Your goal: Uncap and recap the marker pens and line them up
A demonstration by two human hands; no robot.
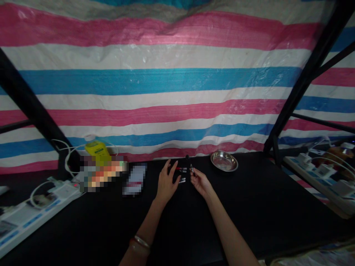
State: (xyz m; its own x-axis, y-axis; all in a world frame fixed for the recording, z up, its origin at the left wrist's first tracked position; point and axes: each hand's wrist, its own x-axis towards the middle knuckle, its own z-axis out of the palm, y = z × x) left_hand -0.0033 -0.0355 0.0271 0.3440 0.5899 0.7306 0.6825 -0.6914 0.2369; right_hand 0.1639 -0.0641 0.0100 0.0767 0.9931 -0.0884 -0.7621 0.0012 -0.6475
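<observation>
One left hand (166, 183) and one right hand (200, 182); one slim dark item (189, 162), one metal dish (224, 162), one yellow container (99, 152), two white power strips (37, 217); small pieces (182, 180) too blurred to count.

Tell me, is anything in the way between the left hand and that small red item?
Nothing visible stands between the left hand and the red item. The right hand, holding a slim dark item, is beyond it.

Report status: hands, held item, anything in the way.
Right hand pinching a slim dark item. Left hand open beside small red item and silver item, contact unclear. Metal dish off right, apart from both hands, not in the way.
</observation>
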